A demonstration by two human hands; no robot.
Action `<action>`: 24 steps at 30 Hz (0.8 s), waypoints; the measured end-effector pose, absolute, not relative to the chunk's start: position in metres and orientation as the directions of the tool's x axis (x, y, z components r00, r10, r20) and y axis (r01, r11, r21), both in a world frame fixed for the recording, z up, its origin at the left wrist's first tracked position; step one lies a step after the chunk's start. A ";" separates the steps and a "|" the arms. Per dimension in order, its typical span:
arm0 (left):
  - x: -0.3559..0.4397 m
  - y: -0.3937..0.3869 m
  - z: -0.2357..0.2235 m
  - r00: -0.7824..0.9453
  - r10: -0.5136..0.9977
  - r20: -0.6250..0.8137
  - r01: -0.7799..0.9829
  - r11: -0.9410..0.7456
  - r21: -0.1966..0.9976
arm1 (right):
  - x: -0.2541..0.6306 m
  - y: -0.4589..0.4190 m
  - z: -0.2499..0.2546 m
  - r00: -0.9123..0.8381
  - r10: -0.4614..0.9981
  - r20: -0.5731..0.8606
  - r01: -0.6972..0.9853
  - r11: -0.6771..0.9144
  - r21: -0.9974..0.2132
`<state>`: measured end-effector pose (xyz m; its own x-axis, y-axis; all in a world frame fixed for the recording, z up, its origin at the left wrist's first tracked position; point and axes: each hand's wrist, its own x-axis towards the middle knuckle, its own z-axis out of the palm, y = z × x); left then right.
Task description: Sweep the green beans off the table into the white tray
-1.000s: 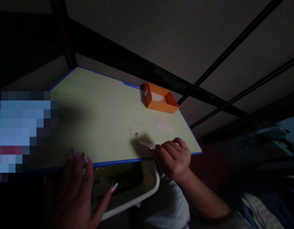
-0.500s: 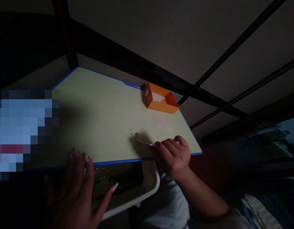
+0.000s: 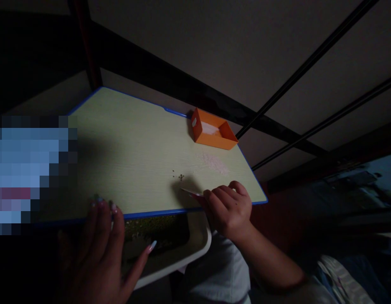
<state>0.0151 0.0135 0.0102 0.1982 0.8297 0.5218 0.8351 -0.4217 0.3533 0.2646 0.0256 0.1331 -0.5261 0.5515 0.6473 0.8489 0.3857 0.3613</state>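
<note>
Board [image 3: 125, 143], pale with a blue rim, lies mostly bare. At its near edge the right hand [image 3: 228, 209] pinches a thin white scraper [image 3: 190, 192], tip beside dark seeds [image 3: 180, 176]. The left hand [image 3: 102, 249] rests open on that edge. An orange box [image 3: 212, 135] sits at the far right corner; a white tray [image 3: 182, 249] lies below.

Thin pale card [image 3: 192, 193], flat on the table, beside dark seeds [image 3: 180, 177]
</note>
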 end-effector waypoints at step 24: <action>0.016 0.013 0.009 0.181 0.833 0.523 0.827 -0.416 0.377 | 0.236 0.012 0.131 -0.514 0.600 0.613 0.855 0.412 0.314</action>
